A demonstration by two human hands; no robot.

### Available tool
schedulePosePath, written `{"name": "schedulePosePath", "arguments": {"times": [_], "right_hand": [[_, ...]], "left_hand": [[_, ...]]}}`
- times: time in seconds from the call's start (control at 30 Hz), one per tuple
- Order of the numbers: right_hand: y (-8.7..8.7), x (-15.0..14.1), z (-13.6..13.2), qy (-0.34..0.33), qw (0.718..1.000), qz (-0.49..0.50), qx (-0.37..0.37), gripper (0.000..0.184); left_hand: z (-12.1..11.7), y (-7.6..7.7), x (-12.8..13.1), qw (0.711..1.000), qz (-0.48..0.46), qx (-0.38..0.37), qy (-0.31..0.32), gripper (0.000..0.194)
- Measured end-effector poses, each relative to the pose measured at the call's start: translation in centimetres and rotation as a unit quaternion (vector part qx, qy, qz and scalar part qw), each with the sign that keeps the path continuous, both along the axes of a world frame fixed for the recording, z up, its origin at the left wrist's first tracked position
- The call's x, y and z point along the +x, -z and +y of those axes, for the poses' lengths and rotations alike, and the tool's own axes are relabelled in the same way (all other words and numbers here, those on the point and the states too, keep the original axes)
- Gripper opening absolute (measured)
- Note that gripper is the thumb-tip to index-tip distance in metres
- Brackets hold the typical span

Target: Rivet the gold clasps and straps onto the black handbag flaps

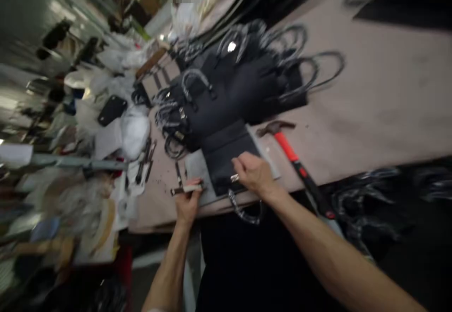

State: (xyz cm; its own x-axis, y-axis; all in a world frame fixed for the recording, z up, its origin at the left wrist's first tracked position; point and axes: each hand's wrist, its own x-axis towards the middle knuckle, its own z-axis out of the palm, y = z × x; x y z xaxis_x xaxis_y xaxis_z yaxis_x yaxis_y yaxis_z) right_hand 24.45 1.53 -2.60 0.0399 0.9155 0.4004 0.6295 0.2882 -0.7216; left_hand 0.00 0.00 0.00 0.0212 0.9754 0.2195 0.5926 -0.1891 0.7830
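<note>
My left hand [188,201] is closed around a short dark rod-like tool [177,191] at the left end of a grey slab [198,170]. A pale strip shows by its fingers; blur hides the detail. On the slab lies a flat black bag panel [226,154]. My right hand [254,174] is curled into a fist over the panel's right part. Beside its fingers is a small shiny metal piece [234,177]; what the fist holds is hidden. A plastic-wrapped looped handle [243,214] hangs off the table's front edge, below the panel.
A hammer [288,148] with a red and black handle lies right of the slab. Black bag pieces with wrapped handles [243,83] are heaped behind it. Thin tools [145,161] lie at the left of the table [370,109], near plastic-wrapped clutter [136,130].
</note>
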Motion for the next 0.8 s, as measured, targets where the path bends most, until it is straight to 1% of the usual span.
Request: {"name": "schedulePosePath", "arguments": {"times": [0.03, 0.07, 0.1, 0.13, 0.2, 0.27, 0.43, 0.57, 0.7, 0.8], "right_hand": [[0.8, -0.9, -0.4, 0.003, 1.0, 0.003, 0.002, 0.042], [1.5, -1.2, -0.5, 0.01, 1.0, 0.002, 0.0, 0.04], [1.9, -1.2, -0.5, 0.022, 1.0, 0.003, 0.001, 0.038], [2.1, -1.0, -0.4, 0.028, 1.0, 0.001, 0.001, 0.036], [2.0, -0.4, -0.2, 0.031, 1.0, -0.004, 0.0, 0.034], [1.5, -0.2, -0.1, 0.033, 0.999, -0.01, -0.002, 0.034], [1.3, -0.7, -0.3, 0.041, 0.999, -0.008, -0.005, 0.034], [1.2, -0.7, -0.2, 0.04, 0.999, 0.0, -0.013, 0.036], [1.0, -0.7, -0.1, 0.041, 0.999, -0.001, -0.024, 0.037], [1.0, -0.8, -0.1, 0.04, 0.999, -0.004, -0.028, 0.037]], "left_hand": [[-1.6, 0.2, -1.7, 1.0, -0.007, -0.008, -0.009, 0.037], [-2.6, 0.6, -2.7, 0.999, -0.029, -0.011, -0.01, 0.035], [-3.0, 1.1, -3.2, 0.998, -0.059, -0.009, -0.007, 0.032], [-3.1, 1.7, -3.2, 0.996, -0.092, -0.006, -0.005, 0.029], [-2.7, 2.6, -2.8, 0.989, -0.145, -0.001, -0.007, 0.026], [-2.4, 3.0, -2.3, 0.983, -0.186, 0.01, -0.01, 0.025], [-2.9, 3.2, -2.6, 0.975, -0.221, 0.036, -0.003, 0.019], [-3.1, 3.1, -2.8, 0.971, -0.239, 0.023, 0.001, 0.019], [-2.9, 2.9, -2.2, 0.965, -0.261, 0.013, 0.021, 0.018], [-2.6, 2.6, -1.3, 0.966, -0.252, 0.036, 0.044, 0.017]]}}
